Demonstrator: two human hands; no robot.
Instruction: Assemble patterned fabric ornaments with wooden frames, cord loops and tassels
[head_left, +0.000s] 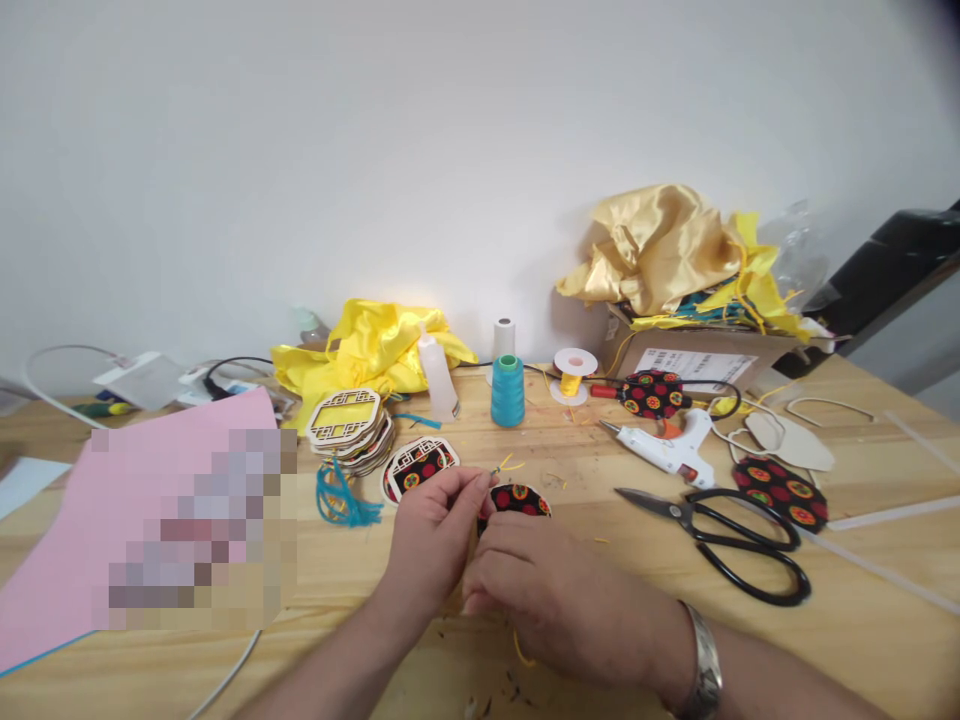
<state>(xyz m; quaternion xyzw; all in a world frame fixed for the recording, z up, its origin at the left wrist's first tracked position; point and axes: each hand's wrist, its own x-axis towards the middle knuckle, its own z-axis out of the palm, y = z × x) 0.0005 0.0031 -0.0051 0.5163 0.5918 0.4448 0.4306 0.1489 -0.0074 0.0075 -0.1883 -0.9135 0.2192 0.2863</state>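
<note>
My left hand [439, 525] is closed, thumb and forefinger pinched together. A thin yellow cord [512, 462] with a bit of teal at its base sticks out past those fingertips. Right beside it, my right hand [544, 580] is closed with its fingers curled; what is inside them is hidden. Below the right hand hangs a loop of yellow cord [523, 652]. A round piece of black patterned fabric [521, 498] shows just behind both hands, partly covered by them. Left of it lies a fabric disc with a pale lattice frame [421, 470].
A teal tassel [346, 497] and stacked lattice frames [345, 418] are on the left. Behind stand a teal thread cone [508, 392], a glue bottle [437, 378] and a yellow cord spool [574, 375]. To the right lie black-handled scissors [720, 530] and a glue gun [667, 445].
</note>
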